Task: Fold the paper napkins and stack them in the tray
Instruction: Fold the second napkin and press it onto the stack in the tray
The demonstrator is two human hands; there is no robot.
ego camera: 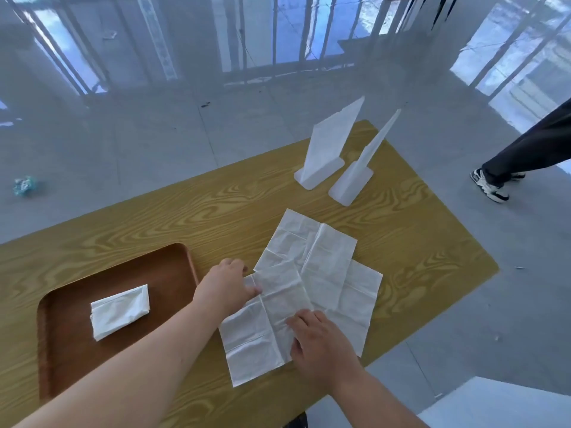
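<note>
Wood-grain table (216,211), brown tray (173,273) at 8 o'clock, its near-left part hidden under the left forearm. One folded napkin (120,311) lies inside the tray, slightly crooked. Unfolded napkins sit on the table at centre, 5 o'clock of the tray: a nearest napkin (262,332) spread flat and creased, overlapping a second napkin (309,242) at 12 o'clock of it; a third sheet (361,301) shows at 3 o'clock, mostly covered, edges hard to separate. Left hand (227,284) rests on the left edge of the nearest napkin, fingers curled down onto the paper; whether it pinches the sheet cannot be told. Right hand (321,341) lies palm-down on the same napkin's near-right part, fingers spread and pressing flat, not gripping anything. Two white plastic stands (327,146) upright at 1 o'clock. Someone's trouser leg and shoe (491,185) at 3 o'clock, cut off by the frame. Small crumpled scrap (24,185) on the floor at 9 o'clock, blurry.
</note>
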